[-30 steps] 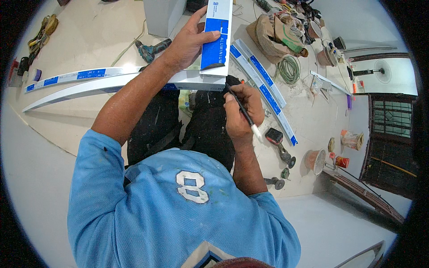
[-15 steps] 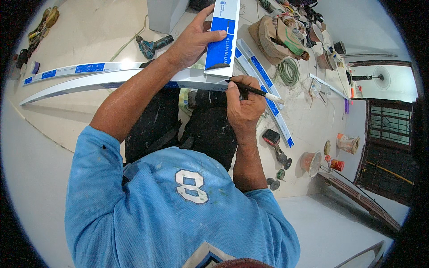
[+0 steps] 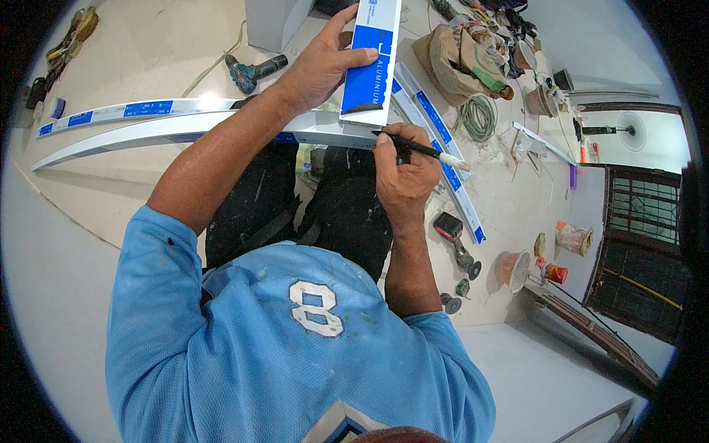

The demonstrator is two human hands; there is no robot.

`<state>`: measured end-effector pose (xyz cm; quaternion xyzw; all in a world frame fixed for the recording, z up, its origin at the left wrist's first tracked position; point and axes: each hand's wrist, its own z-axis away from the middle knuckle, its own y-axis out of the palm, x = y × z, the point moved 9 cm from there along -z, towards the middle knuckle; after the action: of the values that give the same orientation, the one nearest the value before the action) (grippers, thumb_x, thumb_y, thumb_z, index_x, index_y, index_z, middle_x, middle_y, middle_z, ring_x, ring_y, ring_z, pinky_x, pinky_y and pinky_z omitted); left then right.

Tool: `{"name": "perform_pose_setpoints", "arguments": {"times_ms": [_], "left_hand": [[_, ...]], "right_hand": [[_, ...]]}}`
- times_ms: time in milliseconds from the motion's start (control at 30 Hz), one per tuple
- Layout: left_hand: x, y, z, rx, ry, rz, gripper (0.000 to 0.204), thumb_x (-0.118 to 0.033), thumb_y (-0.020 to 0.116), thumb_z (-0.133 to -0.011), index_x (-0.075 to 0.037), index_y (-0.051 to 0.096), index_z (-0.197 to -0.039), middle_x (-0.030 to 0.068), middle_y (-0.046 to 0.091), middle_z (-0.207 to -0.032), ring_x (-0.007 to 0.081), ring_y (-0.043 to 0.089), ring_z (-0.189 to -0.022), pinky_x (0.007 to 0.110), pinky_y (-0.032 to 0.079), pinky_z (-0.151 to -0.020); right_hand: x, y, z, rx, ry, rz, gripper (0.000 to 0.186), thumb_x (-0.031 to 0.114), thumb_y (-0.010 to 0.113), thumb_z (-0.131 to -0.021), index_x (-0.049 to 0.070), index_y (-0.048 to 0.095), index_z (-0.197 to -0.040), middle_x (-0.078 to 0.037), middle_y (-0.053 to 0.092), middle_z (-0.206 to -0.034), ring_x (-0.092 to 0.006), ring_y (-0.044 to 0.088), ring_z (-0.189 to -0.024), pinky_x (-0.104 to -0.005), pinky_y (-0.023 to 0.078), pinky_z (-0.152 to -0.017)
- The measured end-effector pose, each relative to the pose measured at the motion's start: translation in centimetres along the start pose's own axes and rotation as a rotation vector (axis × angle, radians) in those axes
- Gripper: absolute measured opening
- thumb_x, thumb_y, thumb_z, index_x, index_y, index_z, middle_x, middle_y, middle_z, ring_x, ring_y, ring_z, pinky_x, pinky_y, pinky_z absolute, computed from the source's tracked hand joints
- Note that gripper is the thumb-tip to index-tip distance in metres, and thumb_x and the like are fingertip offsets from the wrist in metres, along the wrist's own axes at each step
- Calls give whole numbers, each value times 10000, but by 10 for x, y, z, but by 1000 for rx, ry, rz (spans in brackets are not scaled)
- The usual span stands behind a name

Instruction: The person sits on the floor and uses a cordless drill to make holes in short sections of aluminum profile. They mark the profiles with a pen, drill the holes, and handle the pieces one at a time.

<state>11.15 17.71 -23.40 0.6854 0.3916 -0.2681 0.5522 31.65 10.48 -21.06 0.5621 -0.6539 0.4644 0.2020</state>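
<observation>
The relation that matters is at the right end of the long white profile (image 3: 166, 128), where the short blue-and-white profile (image 3: 362, 77) crosses it. The long profile runs left to right across the scene, passing over the dark trousers (image 3: 354, 188), and looks bowed in this wide view. The short profile has its long axis near to far, roughly square to the long one, with its near end overlapping that right end.

The left-hand grip (image 3: 317, 70) is closed about the short profile from its left side, the thumb lying on the blue face and the fingers mostly hidden along the edge. It sits beyond the overlap, on the far side, with its forearm crossing above the long profile.

The right-hand grip (image 3: 406, 171) is the nearer of the two to the overlap, just on its near right side. It pinches a black marker pen (image 3: 421, 149), whose axis slants from a white end at the right up to a tip at the left. That tip points at the right end of the long profile, just beside the near end of the short one; whether it touches the surface is too small to tell.

A drill (image 3: 251, 74) lies on the floor, far and left of the left forearm.
</observation>
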Motion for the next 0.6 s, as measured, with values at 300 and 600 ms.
{"name": "perform_pose_setpoints", "arguments": {"times_ms": [300, 600], "left_hand": [[5, -4, 0, 3, -28, -6, 933, 24, 694, -939, -98, 212, -1729, 128, 617, -1391, 205, 646, -1207, 375, 556, -1074], [3, -2, 2, -14, -43, -58, 930, -46, 739, -970, -103, 209, -1732, 182, 607, -1401, 239, 667, -1218, 390, 586, -1058]], "right_hand": [[6, 0, -2, 7, -5, 35, 89, 25, 740, -914, 3, 723, -999, -95, 719, -811, -175, 676, -691, -325, 541, -650], [4, -1, 1, -20, 22, 3, 79, 23, 748, -911, -2, 726, -983, -102, 702, -847, -193, 667, -734, -349, 551, -704]]}}
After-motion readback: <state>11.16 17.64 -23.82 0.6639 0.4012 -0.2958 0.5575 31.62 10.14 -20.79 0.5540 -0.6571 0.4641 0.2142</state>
